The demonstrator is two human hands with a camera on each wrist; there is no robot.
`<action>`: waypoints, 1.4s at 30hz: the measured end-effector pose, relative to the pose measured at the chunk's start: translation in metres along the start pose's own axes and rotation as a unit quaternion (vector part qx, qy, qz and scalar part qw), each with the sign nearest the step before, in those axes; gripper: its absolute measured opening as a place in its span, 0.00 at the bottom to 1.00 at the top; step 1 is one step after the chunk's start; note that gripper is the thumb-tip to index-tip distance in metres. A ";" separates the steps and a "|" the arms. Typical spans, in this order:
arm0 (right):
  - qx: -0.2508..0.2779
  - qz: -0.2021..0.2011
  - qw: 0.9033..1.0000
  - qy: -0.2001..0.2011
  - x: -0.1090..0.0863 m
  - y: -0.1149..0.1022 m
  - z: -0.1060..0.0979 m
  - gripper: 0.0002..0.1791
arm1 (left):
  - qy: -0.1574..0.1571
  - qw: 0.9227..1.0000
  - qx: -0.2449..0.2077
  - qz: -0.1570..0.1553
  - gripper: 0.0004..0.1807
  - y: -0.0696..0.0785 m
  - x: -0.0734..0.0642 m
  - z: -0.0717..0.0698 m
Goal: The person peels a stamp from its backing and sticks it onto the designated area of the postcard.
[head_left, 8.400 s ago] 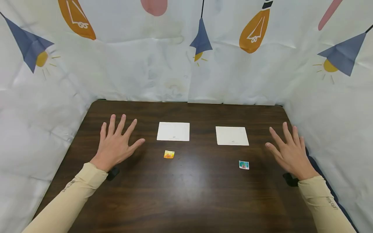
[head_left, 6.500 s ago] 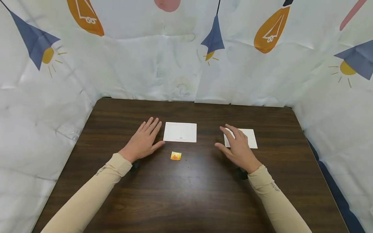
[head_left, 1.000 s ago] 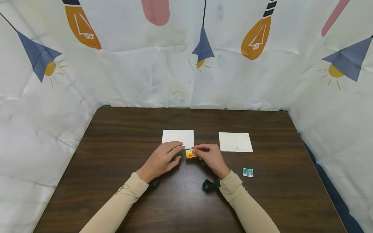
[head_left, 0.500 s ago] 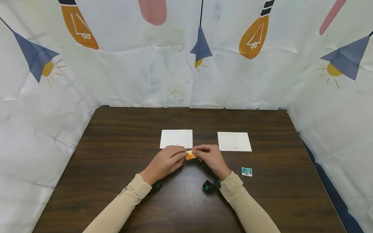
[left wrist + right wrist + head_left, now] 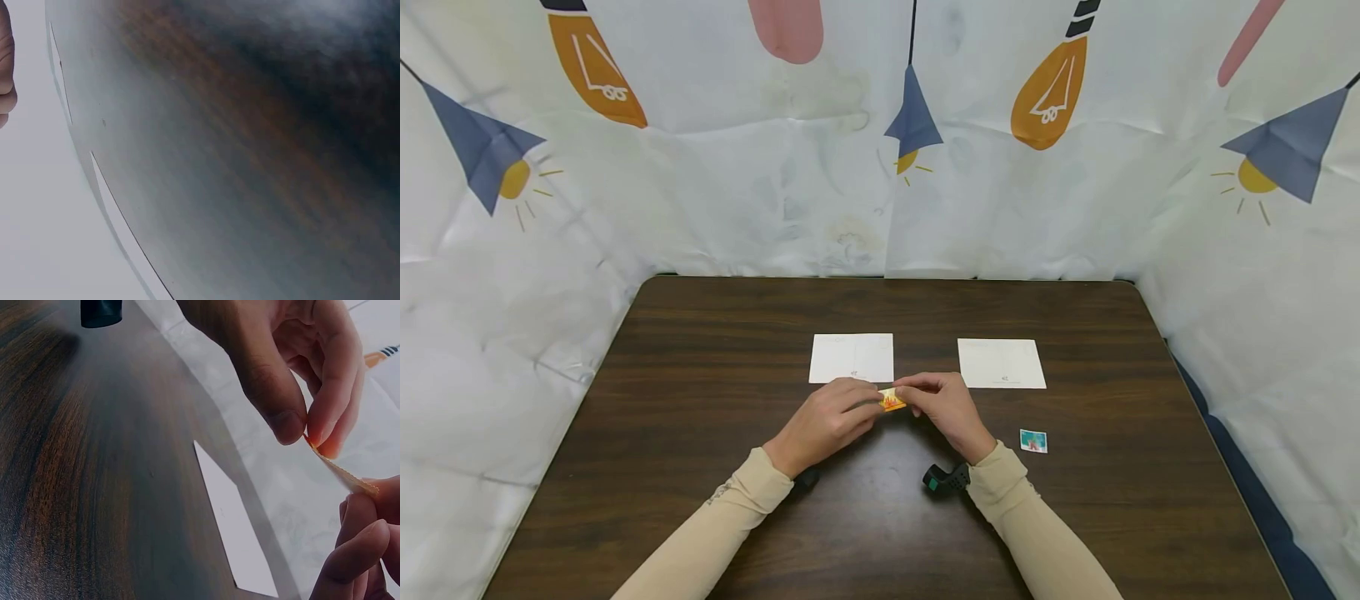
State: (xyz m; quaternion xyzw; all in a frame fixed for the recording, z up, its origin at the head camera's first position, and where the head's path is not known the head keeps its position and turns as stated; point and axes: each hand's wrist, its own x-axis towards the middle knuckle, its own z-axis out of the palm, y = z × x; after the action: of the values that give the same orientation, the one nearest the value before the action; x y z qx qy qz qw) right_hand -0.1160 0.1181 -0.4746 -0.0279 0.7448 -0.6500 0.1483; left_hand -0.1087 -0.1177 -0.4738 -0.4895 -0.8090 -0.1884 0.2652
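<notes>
Pinching opposite ends of a yellow-orange stamp (image 5: 892,401) with left hand (image 5: 827,418) and right hand (image 5: 946,410), just above the counter (image 5: 865,533). Cannot read the tiny print on the white cards (image 5: 852,354).

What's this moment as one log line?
left hand: pinches yellow stamp | right hand: pinches it too | teal stamp: on table | white cards: flat

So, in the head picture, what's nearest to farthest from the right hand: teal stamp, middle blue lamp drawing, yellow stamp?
1. Yellow stamp: pinched in the right hand.
2. Teal stamp: on the table, rightward.
3. Middle blue lamp drawing: on the cloth behind.
</notes>
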 end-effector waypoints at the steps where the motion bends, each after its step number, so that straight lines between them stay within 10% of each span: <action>1: 0.003 0.000 1.000 -0.001 0.000 0.000 0.000 0.09 | 0.000 1.000 0.002 0.000 0.18 0.000 0.000 0.000; 20: -0.034 0.001 0.999 -0.003 -0.001 -0.003 0.001 0.13 | 0.020 0.999 -0.028 0.002 0.16 0.002 0.002 0.002; 42: -0.060 -0.071 0.994 0.049 -0.013 -0.006 -0.007 0.16 | 0.058 0.983 -0.134 -0.113 0.09 0.015 0.005 0.012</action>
State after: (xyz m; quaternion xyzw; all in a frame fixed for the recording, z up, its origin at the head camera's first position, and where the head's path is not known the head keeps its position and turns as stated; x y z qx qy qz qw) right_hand -0.1061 0.1266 -0.4656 -0.0577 0.7851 -0.6134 0.0634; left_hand -0.1001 -0.1002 -0.4793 -0.4143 -0.8097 -0.3522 0.2206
